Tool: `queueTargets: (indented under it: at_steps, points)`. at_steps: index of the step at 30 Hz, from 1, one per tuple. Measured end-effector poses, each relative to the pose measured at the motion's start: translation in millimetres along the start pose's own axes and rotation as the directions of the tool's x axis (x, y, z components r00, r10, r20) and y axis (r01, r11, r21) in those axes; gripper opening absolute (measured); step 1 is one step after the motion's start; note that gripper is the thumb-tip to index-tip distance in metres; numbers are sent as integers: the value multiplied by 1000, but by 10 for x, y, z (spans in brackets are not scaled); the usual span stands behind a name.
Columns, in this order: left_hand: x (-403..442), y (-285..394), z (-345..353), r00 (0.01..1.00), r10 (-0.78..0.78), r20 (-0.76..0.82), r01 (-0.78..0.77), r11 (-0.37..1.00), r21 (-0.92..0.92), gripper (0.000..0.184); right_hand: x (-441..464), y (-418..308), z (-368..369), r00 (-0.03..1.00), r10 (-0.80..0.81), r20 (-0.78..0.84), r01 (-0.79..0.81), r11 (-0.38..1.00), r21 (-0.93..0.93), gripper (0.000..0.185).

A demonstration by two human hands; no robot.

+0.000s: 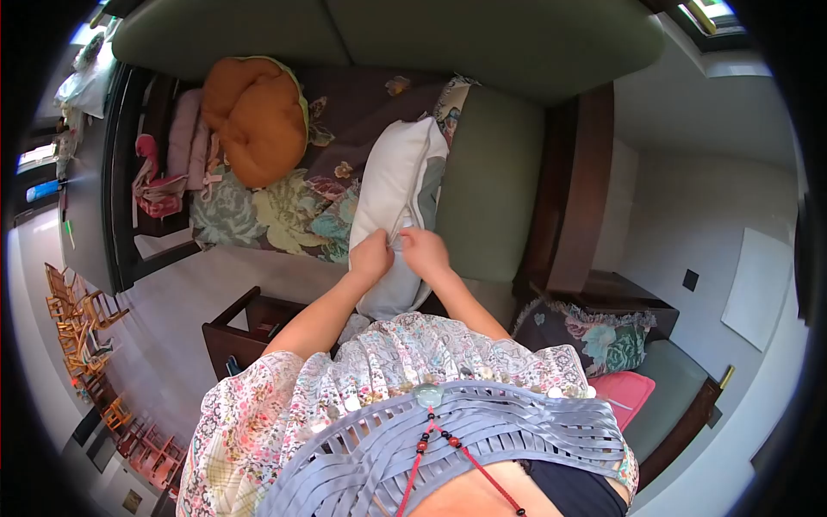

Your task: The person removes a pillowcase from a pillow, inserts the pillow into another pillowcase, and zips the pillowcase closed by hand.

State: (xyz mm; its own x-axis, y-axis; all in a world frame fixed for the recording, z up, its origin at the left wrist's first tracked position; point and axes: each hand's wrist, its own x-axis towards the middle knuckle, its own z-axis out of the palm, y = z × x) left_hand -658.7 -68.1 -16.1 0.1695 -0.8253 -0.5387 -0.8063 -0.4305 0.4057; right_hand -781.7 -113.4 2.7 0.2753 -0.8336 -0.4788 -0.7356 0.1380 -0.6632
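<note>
At the left end of the sofa (495,185), we record a pink bundle (160,191) beside a pale pink pad (183,138). Next, an orange cushion (254,121) lies near the seat's back left corner, partly over the floral cover (280,207); the backrest appears to give it a stop. Below the front edge we note an open dark wooden box (250,323).

Right of the seat's middle, the white cushion (385,177) lies lengthwise from back to front, its near end past the front edge and close to the person's lap. We judge that this brings its side seam within reach of both hands. The left hand (372,258) has its fingers curled and clamped on the cushion's near part, apparently to steady it. Just beside it, the right hand (424,252) has its fingers bent together on the seam's edge; we find the tips partly hidden.

Further right, we observe green upholstery, then the wooden armrest (579,172), and lastly a fringed floral cushion (616,340).
</note>
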Motion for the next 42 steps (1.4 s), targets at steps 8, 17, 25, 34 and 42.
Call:
queueTargets:
  at_steps: [8,17,25,34,42]
  points:
    - [-4,20,-172,995,97,4,-97,994,41,20,277,147,51,976,62,-209,14,940,342,20]
    - [-27,45,-186,994,109,-9,-108,994,22,21,459,-20,199,892,433,133,-339,443,830,13]
    - [-41,24,-171,983,181,-39,-181,983,8,21,414,-144,185,819,507,271,-303,-20,953,11]
    - [-70,2,-215,976,217,12,-217,976,18,19,593,-13,33,921,360,-150,-170,716,677,19]
    - [162,370,-379,952,273,-135,-266,961,72,25,698,-105,-282,997,66,-43,-73,976,-204,25]
